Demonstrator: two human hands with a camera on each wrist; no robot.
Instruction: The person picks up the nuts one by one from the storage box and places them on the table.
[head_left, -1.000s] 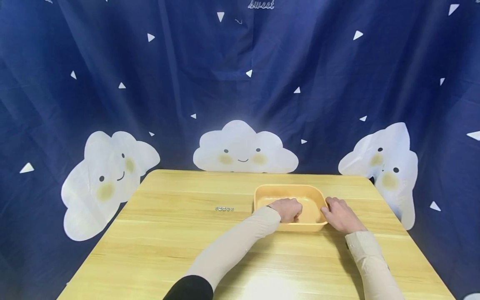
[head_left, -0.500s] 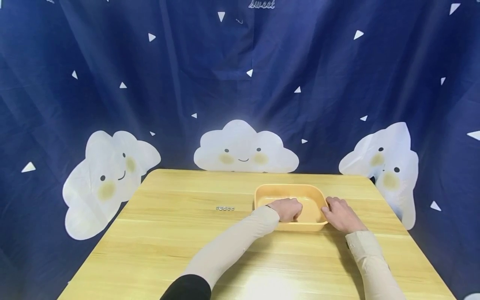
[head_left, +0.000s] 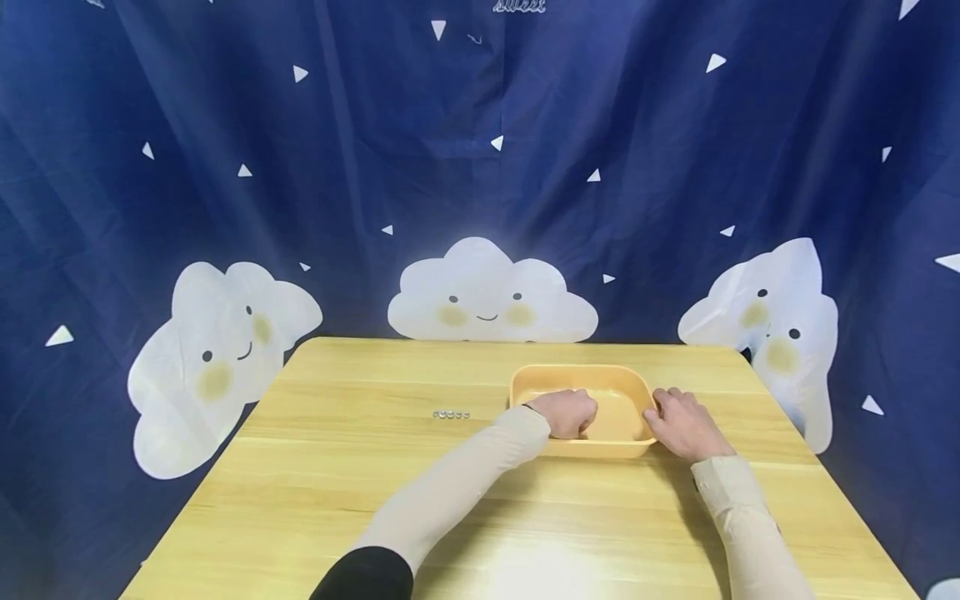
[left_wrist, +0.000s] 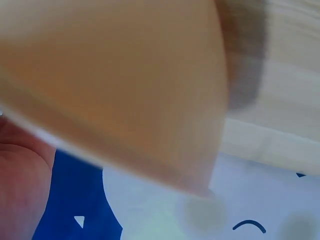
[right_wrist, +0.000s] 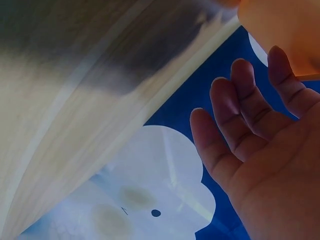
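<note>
A yellow-orange box (head_left: 600, 451) is set on the wooden table (head_left: 300, 500), right of a row of small silvery pieces (head_left: 450, 414). The left hand (head_left: 567, 413) is lowered inside with fingers curled; whether anything is pinched cannot be told. The box's right end is touched by the right hand (head_left: 684, 423), its fingers loosely bent. The box is judged light, stiff and smooth, best held by opposite rims. On the curtain (head_left: 525, 200), "sweet" can be read.

We see our left hand (head_left: 566, 412) reaching down inside an orange tray (head_left: 626, 407), our right hand (head_left: 686, 425) holding its rim at three o'clock, small silvery pieces (head_left: 451, 414) rowed toward nine, a cloud-print curtain (head_left: 491, 287) at twelve.
</note>
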